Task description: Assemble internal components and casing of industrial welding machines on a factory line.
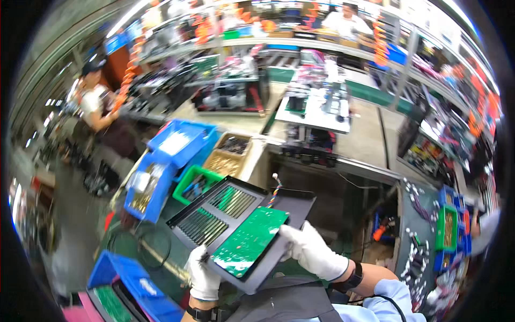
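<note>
Holding panel (217,208) between both gloved hands, low in the centre of view, with board (251,239) lying on its plain side, next to the slots. Had left hand (204,273) curled tight on the near-left edge; could not make out the split of fingers above and below. Had right hand (314,249) curled over the right edge, gripping the rim, with fingertips close beside the board; could not tell whether touching it.

Looked like mid-fit, bringing board and panel together. Could not tell whether screwed down or just resting.

Called next for holding the panel steady, then checking the board's seating before any fastening. Also called for keeping wires (274,194), sticking up at the board's far end, from getting trapped. Judged a slide of the board as main risk if tipped. Would have needed propping before freeing a hand. Saw green bin (184,179) just past the panel's far-left side, close enough to warrant care on a swing.
</note>
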`<action>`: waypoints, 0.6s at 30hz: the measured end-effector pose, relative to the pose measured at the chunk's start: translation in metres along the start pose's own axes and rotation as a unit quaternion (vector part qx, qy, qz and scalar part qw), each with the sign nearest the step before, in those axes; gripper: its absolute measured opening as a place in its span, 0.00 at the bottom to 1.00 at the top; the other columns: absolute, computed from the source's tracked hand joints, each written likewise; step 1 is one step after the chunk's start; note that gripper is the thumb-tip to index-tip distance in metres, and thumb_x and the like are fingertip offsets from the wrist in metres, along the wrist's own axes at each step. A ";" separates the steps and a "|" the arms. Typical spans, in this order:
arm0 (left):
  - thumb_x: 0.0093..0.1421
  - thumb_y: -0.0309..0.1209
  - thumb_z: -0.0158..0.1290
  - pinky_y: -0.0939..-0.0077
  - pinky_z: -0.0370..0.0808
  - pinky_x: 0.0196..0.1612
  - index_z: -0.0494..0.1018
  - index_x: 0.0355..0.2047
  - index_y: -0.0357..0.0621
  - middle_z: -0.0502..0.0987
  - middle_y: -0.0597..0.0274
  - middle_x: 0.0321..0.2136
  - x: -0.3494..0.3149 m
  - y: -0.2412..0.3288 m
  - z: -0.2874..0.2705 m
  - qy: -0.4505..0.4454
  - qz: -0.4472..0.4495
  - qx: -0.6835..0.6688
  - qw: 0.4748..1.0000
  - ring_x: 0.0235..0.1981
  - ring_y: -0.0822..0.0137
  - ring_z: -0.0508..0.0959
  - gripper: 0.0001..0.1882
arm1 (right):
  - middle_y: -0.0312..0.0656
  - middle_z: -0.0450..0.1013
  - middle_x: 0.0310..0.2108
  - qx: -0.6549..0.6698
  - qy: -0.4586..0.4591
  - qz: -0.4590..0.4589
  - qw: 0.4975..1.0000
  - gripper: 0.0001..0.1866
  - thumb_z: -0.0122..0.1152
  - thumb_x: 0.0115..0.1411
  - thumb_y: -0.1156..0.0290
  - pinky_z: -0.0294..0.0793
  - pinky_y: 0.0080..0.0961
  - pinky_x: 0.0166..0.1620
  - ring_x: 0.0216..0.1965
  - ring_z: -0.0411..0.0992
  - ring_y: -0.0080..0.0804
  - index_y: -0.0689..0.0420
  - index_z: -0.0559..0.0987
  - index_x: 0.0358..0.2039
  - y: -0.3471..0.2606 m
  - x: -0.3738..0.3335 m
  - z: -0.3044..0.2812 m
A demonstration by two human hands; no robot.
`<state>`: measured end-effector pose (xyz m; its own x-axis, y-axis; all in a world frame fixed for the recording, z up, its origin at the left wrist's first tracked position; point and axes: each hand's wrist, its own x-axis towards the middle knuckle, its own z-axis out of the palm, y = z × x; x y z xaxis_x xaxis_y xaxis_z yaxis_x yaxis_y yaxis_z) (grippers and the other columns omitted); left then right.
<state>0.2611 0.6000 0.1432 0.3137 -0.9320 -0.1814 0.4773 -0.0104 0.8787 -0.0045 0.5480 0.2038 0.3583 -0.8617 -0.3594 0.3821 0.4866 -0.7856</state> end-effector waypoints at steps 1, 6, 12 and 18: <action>0.58 0.34 0.50 0.67 0.76 0.47 0.78 0.35 0.40 0.81 0.60 0.37 0.011 -0.001 0.003 0.030 -0.121 -0.127 0.984 0.40 0.65 0.80 0.12 | 0.43 0.72 0.46 -0.032 -0.034 -0.028 0.998 0.27 0.58 0.65 0.59 0.81 0.30 0.37 0.36 0.76 0.31 0.59 0.62 0.58 0.001 0.002 -0.009; 0.58 0.38 0.47 0.65 0.77 0.48 0.75 0.44 0.38 0.80 0.54 0.41 0.054 -0.010 0.047 -0.026 -0.192 -0.091 0.977 0.42 0.58 0.80 0.19 | 0.51 0.61 0.62 -0.163 0.159 -0.211 0.951 0.66 0.78 0.44 0.67 0.72 0.31 0.55 0.54 0.70 0.37 0.54 0.37 0.72 -0.026 0.005 -0.095; 0.65 0.55 0.44 0.61 0.77 0.52 0.68 0.58 0.39 0.77 0.49 0.50 0.143 -0.016 0.129 -0.199 -0.367 -0.181 0.890 0.45 0.55 0.80 0.33 | 0.43 0.73 0.44 -0.304 0.179 -0.395 0.848 0.38 0.85 0.34 0.54 0.70 0.28 0.51 0.47 0.71 0.32 0.60 0.78 0.43 -0.062 0.011 -0.132; 0.69 0.52 0.39 0.65 0.76 0.53 0.68 0.57 0.35 0.78 0.47 0.48 0.257 -0.040 0.175 -0.322 -0.409 -0.249 0.817 0.45 0.57 0.80 0.32 | 0.43 0.75 0.33 -0.503 0.221 -0.386 0.741 0.26 0.86 0.31 0.61 0.74 0.26 0.38 0.34 0.75 0.33 0.58 0.80 0.29 -0.117 0.047 -0.119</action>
<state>0.1790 0.2975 0.1385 -0.6974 -0.6862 -0.2071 0.6365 -0.7257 0.2612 -0.1341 0.4337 0.2188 -0.0355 -0.8985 0.4375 -0.5801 -0.3380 -0.7411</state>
